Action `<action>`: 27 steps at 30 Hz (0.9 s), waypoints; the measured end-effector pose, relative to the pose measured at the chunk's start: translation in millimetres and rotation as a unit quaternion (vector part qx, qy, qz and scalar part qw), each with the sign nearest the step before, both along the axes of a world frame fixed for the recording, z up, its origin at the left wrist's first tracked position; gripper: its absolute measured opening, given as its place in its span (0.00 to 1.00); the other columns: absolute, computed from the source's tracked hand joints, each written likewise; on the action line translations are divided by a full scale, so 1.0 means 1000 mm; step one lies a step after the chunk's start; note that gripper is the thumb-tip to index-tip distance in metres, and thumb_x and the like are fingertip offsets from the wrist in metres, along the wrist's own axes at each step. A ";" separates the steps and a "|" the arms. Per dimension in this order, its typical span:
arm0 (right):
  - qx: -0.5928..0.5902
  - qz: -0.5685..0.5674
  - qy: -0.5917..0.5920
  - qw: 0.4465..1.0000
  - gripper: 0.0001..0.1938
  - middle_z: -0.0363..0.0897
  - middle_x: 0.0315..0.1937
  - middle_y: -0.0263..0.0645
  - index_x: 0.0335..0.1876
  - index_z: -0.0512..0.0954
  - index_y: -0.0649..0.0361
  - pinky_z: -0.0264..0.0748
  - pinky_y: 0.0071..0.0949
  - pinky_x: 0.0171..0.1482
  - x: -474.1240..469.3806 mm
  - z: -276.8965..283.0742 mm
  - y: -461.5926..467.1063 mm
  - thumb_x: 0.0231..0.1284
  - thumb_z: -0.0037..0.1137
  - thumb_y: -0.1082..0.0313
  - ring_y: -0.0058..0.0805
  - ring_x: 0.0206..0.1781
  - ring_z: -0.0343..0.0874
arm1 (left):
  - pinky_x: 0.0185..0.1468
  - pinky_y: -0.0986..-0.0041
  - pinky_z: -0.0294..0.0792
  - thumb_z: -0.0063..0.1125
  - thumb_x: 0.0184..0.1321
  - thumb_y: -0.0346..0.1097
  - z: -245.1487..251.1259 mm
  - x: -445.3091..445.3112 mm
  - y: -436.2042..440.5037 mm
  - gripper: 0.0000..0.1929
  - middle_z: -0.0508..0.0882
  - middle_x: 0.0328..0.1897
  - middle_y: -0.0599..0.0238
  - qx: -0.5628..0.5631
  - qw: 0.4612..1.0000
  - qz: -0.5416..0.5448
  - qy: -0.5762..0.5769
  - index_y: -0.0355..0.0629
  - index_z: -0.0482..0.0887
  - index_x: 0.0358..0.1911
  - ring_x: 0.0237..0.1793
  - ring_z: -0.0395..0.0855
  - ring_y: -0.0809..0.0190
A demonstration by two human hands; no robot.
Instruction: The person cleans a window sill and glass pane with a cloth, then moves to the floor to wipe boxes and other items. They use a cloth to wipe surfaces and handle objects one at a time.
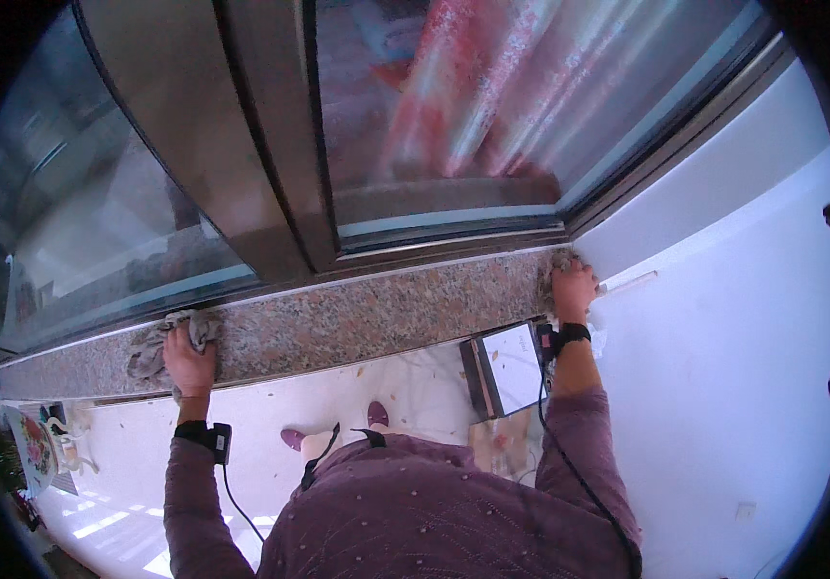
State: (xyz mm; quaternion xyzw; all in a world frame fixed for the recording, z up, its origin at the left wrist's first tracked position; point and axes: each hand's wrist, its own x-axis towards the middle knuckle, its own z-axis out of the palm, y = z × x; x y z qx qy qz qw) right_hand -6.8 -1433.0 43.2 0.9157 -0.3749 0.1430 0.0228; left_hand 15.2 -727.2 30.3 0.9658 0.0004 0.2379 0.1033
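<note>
A speckled granite window sill runs across the view before me. Toward its left end, my left hand presses on a crumpled grey cloth, its fingers curled into the folds. At the far right end, my right hand bears down on another greyish-brown cloth, tucked into the corner where sill and wall meet. Most of that second cloth is hidden under the hand. Both wrists carry black straps with small devices and cables.
Brown-framed glass panes rise behind the sill, with a pink curtain behind the right one. A white wall bounds the right side. Below the sill stand a white-topped box and a brown carton. A floral-topped piece of furniture is at left.
</note>
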 end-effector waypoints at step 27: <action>-0.024 0.028 -0.130 0.991 0.24 0.79 0.50 0.47 0.56 0.82 0.48 0.73 0.49 0.56 -0.017 -0.013 0.057 0.49 0.64 0.60 0.51 0.54 0.75 | 0.54 0.50 0.70 0.68 0.41 0.39 0.008 -0.003 -0.002 0.30 0.80 0.47 0.50 -0.012 0.999 0.026 0.020 0.41 0.80 0.53 0.51 0.77 0.41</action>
